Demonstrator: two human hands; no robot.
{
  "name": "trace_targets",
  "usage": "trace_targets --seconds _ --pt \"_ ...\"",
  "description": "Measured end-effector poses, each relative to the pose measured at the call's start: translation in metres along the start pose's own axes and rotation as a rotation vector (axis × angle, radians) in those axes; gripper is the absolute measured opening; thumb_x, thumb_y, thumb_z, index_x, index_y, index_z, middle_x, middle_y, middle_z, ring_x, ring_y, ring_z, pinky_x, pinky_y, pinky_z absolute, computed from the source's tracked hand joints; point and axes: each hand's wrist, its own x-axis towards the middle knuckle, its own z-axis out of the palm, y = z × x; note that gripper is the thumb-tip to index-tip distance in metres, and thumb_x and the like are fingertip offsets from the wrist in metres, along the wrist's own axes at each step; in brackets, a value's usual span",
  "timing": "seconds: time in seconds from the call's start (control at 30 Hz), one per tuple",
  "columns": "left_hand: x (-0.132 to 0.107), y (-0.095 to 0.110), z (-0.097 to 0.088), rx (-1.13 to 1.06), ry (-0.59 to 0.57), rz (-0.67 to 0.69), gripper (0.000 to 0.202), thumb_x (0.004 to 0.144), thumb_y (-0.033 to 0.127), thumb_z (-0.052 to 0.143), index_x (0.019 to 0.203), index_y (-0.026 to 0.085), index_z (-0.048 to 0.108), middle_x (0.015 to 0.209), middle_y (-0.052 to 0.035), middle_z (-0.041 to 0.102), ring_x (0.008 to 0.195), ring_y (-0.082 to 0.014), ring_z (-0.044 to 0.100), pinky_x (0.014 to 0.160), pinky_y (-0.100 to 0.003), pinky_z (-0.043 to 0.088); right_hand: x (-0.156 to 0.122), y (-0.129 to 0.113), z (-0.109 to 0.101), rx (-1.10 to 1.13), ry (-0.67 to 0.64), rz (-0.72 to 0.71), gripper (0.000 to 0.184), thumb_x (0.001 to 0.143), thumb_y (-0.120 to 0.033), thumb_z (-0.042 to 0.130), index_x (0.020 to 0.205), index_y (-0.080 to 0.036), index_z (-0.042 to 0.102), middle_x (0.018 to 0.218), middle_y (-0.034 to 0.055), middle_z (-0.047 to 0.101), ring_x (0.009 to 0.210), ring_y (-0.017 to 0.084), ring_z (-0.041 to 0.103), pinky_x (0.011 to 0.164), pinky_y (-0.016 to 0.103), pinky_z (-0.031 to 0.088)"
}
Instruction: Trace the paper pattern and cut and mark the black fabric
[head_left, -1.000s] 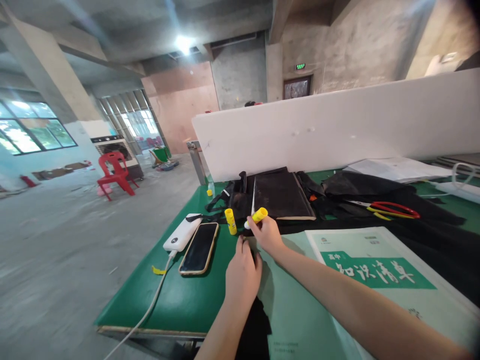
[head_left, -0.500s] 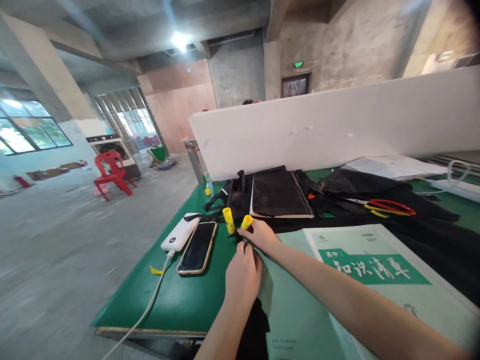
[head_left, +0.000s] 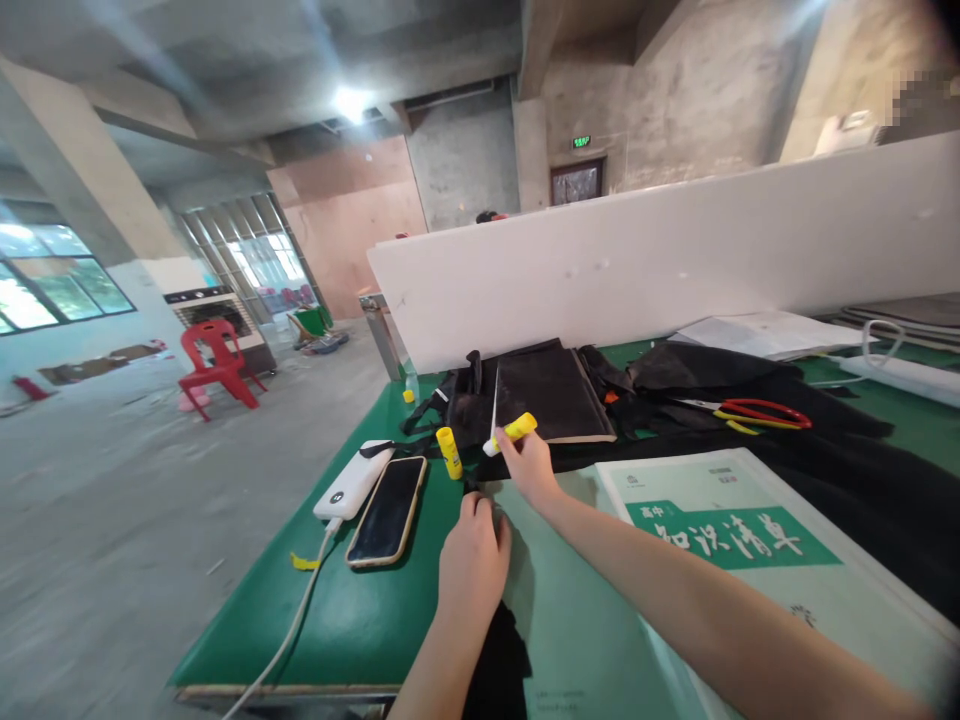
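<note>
A yellow glue stick (head_left: 517, 430) with its white end showing is in my right hand (head_left: 531, 468). It is held tilted, white end down to the left, just above the far left edge of the green book cover (head_left: 577, 610). My left hand (head_left: 474, 545) lies near that edge with its fingers curled on a piece of black cloth (head_left: 502, 655); the fingertips are partly hidden. A yellow cap-like tube (head_left: 449, 454) stands upright on the table beyond my left hand. The open cover belongs to a book (head_left: 720, 500) with white lettering on a green band.
On the green table (head_left: 255, 610) at left lie a phone (head_left: 388, 512) and a white power bank (head_left: 352, 482) with its cable. Behind the book are a black-covered book (head_left: 551, 395), black cloth pieces and red-handled scissors (head_left: 765, 412). A white panel (head_left: 637, 260) stands at the back.
My right hand has lifted slightly and turned the glue stick from upright to tilted, so its white end now shows. My left hand stays by the cover's edge. The view has shifted slightly.
</note>
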Motion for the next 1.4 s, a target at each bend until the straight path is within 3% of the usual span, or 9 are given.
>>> trace_targets --seconds 0.13,0.33,0.47,0.6,0.73,0.8,0.97,1.13,1.4 --pt "0.002 -0.002 0.0 -0.062 0.047 -0.03 0.021 0.087 0.022 0.042 0.106 0.016 0.049 0.125 -0.0118 0.048 0.089 -0.0201 0.064 0.069 -0.029 0.05 0.008 0.003 -0.006 0.072 0.04 0.087 0.036 0.084 -0.044 0.039 0.076 -0.014 0.057 0.069 0.0059 0.063 0.065 0.016 0.059 0.054 0.022 0.042" --pt "0.004 -0.004 0.002 -0.113 0.082 -0.058 0.023 0.087 0.023 0.043 0.109 0.016 0.046 0.135 -0.0167 0.039 0.096 -0.0223 0.063 0.073 -0.032 0.051 0.0 0.001 0.002 0.069 -0.144 0.045 0.03 0.076 -0.044 0.055 0.07 -0.015 0.06 0.064 0.0033 0.063 0.06 0.015 0.059 0.053 0.021 0.039" --pt "0.003 -0.005 0.0 -0.144 0.098 -0.058 0.021 0.085 0.021 0.045 0.106 0.016 0.044 0.127 -0.016 0.042 0.091 -0.0211 0.064 0.069 -0.03 0.051 -0.008 -0.002 0.009 0.04 -0.243 -0.008 0.032 0.073 -0.048 0.06 0.068 -0.016 0.061 0.066 0.003 0.064 0.061 0.014 0.059 0.053 0.021 0.038" --pt "0.001 -0.002 -0.003 -0.155 0.111 -0.072 0.016 0.084 0.02 0.047 0.099 0.017 0.043 0.117 -0.013 0.044 0.079 -0.0178 0.064 0.061 -0.029 0.049 -0.007 -0.002 0.011 -0.003 -0.228 0.0 0.035 0.077 -0.05 0.056 0.07 -0.016 0.06 0.065 0.0038 0.064 0.06 0.014 0.058 0.052 0.021 0.037" --pt "-0.001 0.0 -0.003 -0.067 0.026 -0.041 0.008 0.085 0.021 0.044 0.092 0.017 0.045 0.103 -0.0087 0.05 0.075 -0.0171 0.062 0.057 -0.027 0.046 -0.005 0.0 0.012 -0.026 -0.247 -0.001 0.038 0.08 -0.052 0.052 0.073 -0.015 0.061 0.067 0.0045 0.065 0.062 0.014 0.06 0.052 0.021 0.038" --pt "-0.002 0.001 -0.001 -0.032 -0.015 -0.009 0.007 0.086 0.021 0.042 0.09 0.018 0.046 0.097 -0.0069 0.053 0.078 -0.0179 0.062 0.06 -0.027 0.046 -0.007 0.0 0.013 -0.034 -0.284 -0.024 0.038 0.08 -0.053 0.052 0.076 -0.016 0.061 0.07 0.0036 0.066 0.064 0.014 0.061 0.054 0.021 0.04" --pt "-0.004 0.001 0.006 -0.005 -0.021 0.037 0.019 0.085 0.019 0.042 0.104 0.015 0.047 0.111 -0.0106 0.055 0.091 -0.0214 0.061 0.072 -0.032 0.049 -0.009 -0.001 0.013 -0.111 -0.374 -0.107 0.032 0.077 -0.049 0.059 0.078 -0.017 0.063 0.074 0.0024 0.066 0.066 0.013 0.06 0.056 0.02 0.04" --pt "-0.003 0.003 0.01 0.026 -0.069 0.053 0.022 0.084 0.016 0.044 0.104 0.011 0.05 0.112 -0.0138 0.057 0.105 -0.0248 0.055 0.088 -0.037 0.046 -0.005 -0.003 0.012 -0.201 -0.459 -0.219 0.028 0.073 -0.046 0.063 0.078 -0.018 0.063 0.074 0.0018 0.065 0.065 0.014 0.059 0.056 0.022 0.038" --pt "-0.006 0.003 0.01 0.027 -0.066 0.067 0.029 0.085 0.017 0.042 0.112 0.008 0.048 0.122 -0.0168 0.053 0.109 -0.0246 0.054 0.089 -0.038 0.047 -0.005 -0.001 0.014 -0.25 -0.361 -0.256 0.02 0.079 -0.039 0.06 0.085 -0.02 0.06 0.082 0.0021 0.064 0.074 0.015 0.059 0.065 0.024 0.041"
